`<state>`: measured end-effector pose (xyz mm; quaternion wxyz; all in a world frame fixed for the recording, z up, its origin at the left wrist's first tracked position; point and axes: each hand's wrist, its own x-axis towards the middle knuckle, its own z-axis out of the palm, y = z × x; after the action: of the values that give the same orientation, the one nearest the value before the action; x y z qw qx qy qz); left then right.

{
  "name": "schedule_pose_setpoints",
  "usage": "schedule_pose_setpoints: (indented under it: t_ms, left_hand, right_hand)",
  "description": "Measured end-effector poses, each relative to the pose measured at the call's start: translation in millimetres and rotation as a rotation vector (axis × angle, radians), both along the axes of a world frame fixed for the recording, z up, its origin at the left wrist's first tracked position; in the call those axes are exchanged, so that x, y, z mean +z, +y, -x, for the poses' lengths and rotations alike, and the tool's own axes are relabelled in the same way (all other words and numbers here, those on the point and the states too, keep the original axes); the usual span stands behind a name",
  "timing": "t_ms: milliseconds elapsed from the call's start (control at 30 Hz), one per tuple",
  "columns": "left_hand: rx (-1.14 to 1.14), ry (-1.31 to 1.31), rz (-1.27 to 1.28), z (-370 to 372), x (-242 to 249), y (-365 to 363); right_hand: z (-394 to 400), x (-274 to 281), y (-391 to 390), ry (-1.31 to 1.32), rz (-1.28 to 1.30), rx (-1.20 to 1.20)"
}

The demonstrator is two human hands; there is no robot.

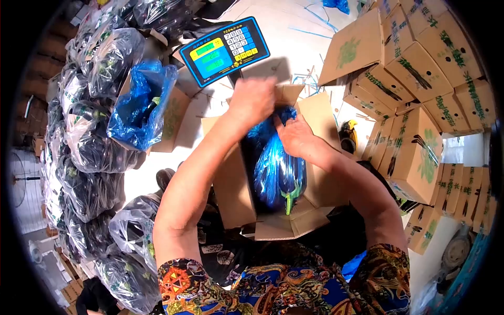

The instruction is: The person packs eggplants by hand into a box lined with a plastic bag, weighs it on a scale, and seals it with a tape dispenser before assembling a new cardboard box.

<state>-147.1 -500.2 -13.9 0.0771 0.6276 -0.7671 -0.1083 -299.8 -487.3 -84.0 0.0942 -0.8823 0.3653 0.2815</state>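
An open cardboard box (236, 197) stands in front of me with its flaps spread. Inside lie dark eggplants in a blue plastic bag (278, 170), one green stem (290, 200) poking out at the near end. My right hand (298, 137) is at the far end of the bag, with bunched blue plastic between its thumb and fingers. Above the box's far left corner is my left hand (253, 102); its fingers look curled but are smeared by motion, and whether they hold plastic is hidden. Just beyond it stands a digital scale display (226, 51).
Clear bags of eggplants (94, 136) are heaped along the left. Near them sits another box lined with blue plastic (142, 113). Printed cardboard boxes (415, 58) are stacked on the right, beside a yellow and black tool (348, 135). Scraps litter the white floor (294, 31).
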Motion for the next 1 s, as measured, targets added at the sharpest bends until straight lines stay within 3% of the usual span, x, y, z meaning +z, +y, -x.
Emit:
schedule_pose_setpoints:
  t_ms: [100, 200, 333, 367, 467, 633, 667, 733, 833, 933, 1000]
  left_hand:
    - [-0.034, 0.187, -0.029, -17.0, -11.5, 21.1]
    - [-0.082, 0.252, -0.045, -14.4, -15.8, 34.3]
    - [-0.231, 0.305, -0.123, -9.2, -22.2, 49.7]
    - [-0.310, 0.235, -0.136, -5.7, -26.6, 58.5]
    - [-0.243, 0.173, 0.009, 2.6, -58.2, 87.3]
    - [-0.229, 0.008, 0.103, 5.1, -72.7, 89.5]
    - [-0.246, -0.038, 0.195, 5.3, -82.2, 95.2]
    - [-0.250, -0.006, 0.218, 11.1, -80.4, 95.7]
    - [-0.222, 0.000, 0.195, 15.1, -76.9, 94.8]
    - [-0.167, 0.098, 0.101, 19.4, -74.0, 95.6]
    - [-0.118, 0.113, 0.058, 22.1, -73.8, 98.6]
  right_hand:
    - [5.8, -0.8, 23.4, -0.006, 0.201, 0.115]
    - [21.7, -3.6, 45.7, -0.065, 0.592, 0.194]
    - [42.0, 7.0, 55.1, -0.264, 0.502, 0.218]
    - [39.0, 9.6, 48.7, -0.154, 0.280, 0.123]
    - [66.1, -32.6, 58.7, -0.002, 0.558, 0.411]
    - [57.6, 10.0, 70.0, 0.132, 0.413, 0.440]
    - [65.3, 11.0, 81.6, 0.090, 0.528, 0.472]
    - [69.8, 14.7, 92.3, 0.034, 0.305, 0.345]
    - [89.2, 36.7, 109.4, -0.282, 0.158, 0.112]
    - [114.7, 74.8, 125.7, -0.693, -0.517, 0.068]
    - [115.2, 99.2, 129.4, -0.619, -0.736, 0.176]
